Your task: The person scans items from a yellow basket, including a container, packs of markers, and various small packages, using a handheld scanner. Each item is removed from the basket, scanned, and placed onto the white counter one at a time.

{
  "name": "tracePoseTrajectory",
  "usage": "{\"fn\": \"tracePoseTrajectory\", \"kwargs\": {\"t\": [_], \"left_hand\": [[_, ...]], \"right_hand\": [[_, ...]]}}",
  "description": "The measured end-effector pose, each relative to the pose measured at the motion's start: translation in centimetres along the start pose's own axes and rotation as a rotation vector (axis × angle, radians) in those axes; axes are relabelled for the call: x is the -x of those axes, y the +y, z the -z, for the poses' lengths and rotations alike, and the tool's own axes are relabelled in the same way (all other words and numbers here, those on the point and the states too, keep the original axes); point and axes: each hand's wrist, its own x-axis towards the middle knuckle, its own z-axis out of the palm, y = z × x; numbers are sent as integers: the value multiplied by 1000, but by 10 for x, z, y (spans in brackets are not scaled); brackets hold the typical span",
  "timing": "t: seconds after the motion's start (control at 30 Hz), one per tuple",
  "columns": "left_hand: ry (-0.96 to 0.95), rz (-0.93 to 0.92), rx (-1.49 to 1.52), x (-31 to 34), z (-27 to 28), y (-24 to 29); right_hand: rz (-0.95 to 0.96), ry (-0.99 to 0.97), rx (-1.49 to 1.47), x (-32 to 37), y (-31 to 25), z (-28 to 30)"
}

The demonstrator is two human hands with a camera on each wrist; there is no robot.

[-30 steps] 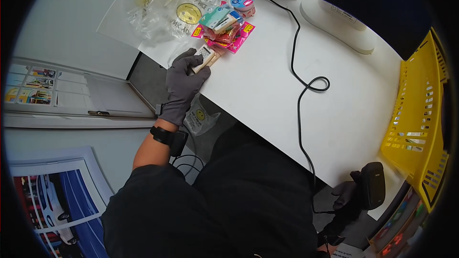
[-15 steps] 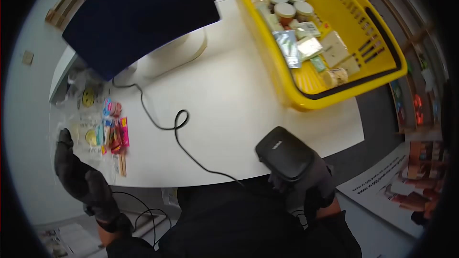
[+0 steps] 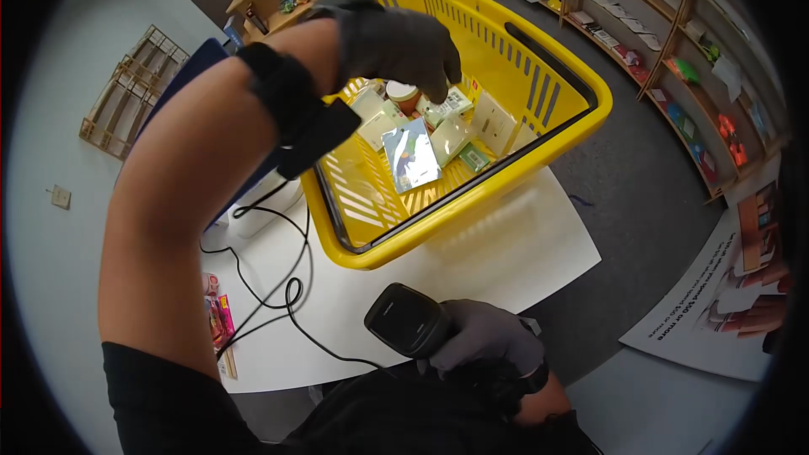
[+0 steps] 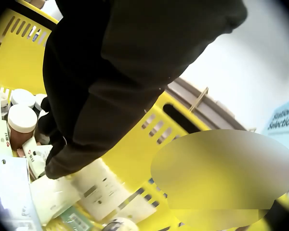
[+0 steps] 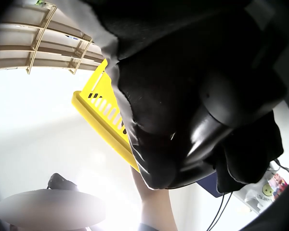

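My gloved left hand [image 3: 403, 49] reaches into the yellow basket [image 3: 472, 240], fingers pointing down. In the left wrist view the fingertips [image 4: 55, 169] are right at a small white box [image 4: 34, 156] with red print. Around it lie a silvery flat packet [image 3: 411, 156], a pale packet [image 3: 452, 136], a green-labelled packet [image 3: 474, 157] and jars with white lids [image 4: 22, 118]. My gloved right hand [image 3: 489, 337] grips a black handheld barcode scanner [image 3: 408, 320] in front of the basket, its head turned up. The right wrist view shows mostly dark glove and the scanner's handle [image 5: 197, 134].
The basket stands on the white table [image 3: 539, 236]. A black cable [image 3: 295, 303] loops over the tabletop on the left, near pink packaged goods [image 3: 221, 320]. A monitor [image 3: 181, 88] is partly hidden behind my left arm. Shelves [image 3: 628, 0] line the far right.
My left hand has left the small pack beside the pink goods and moved across into the basket. The right hand has raised the scanner over the table. The view has swung right.
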Motion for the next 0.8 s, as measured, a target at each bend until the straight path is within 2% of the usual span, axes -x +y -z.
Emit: {"fn": "tracePoseTrajectory", "kwargs": {"t": [0.07, 0.13, 0.3, 0.4, 0.6, 0.7, 0.8], "left_hand": [[-93, -61, -112, -42, -24, -3], [-273, -43, -479, -67, -44, 10], [-211, -184, -563, -88, -70, 19], [-367, -90, -682, -88, -59, 20], [-242, -78, -418, -59, -42, -10], [-148, -84, -326, -48, -39, -14], [-181, -217, -336, -64, -60, -15]], "right_hand": [[28, 11, -24, 0, -2, 2], [39, 5, 66, 1, -6, 2], [36, -38, 155, 0, -5, 7], [18, 3, 154, 6, -10, 1], [41, -43, 113, -1, 1, 0], [34, 31, 32, 5, -4, -8], [49, 71, 36, 0, 5, -5]]}}
